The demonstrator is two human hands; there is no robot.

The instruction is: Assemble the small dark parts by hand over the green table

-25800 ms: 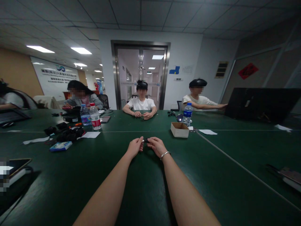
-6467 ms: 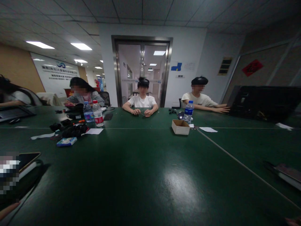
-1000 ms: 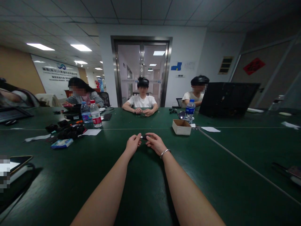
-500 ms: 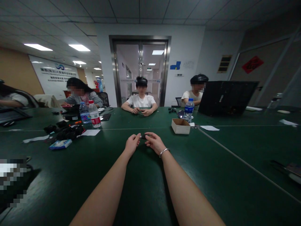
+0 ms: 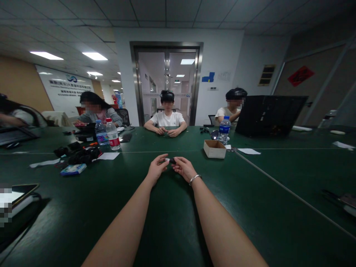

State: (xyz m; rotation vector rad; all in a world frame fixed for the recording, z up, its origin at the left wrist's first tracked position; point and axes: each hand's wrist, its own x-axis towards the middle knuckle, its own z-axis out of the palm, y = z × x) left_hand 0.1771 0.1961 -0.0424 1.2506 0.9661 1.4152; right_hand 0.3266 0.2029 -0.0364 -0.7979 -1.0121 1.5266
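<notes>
One small black-and-silver piece (image 5: 171, 161) marks the centre of the clock, held over the green table (image 5: 172, 207). The right hand (image 5: 185, 167), its arm coming in from between four and five o'clock, has thumb and fingertips clamped on the black end; a silver bracelet (image 5: 195, 180) circles that wrist. From seven o'clock comes the left hand (image 5: 156, 168), its forefinger spread apart from the thumb, with the silver end just beside the fingertips; whether they touch it I cannot tell.

Between two and three o'clock an open cardboard box (image 5: 214, 151) stands on the table, with a blue-capped bottle (image 5: 224, 129) upright just beyond it. A sheet of white paper (image 5: 249, 151) lies near three. Farther off at two o'clock, a big black monitor (image 5: 271, 115) partly hides a seated person (image 5: 224, 112). Straight up at twelve, another person in a white T-shirt (image 5: 168, 119) sits with both hands close together on the table.

Around ten o'clock stand a red-capped bottle (image 5: 112, 135) and, just beside it, a second blue-capped one. Near nine lie a heap of black gear (image 5: 83, 155) and a flat blue-and-white packet (image 5: 73, 169).
</notes>
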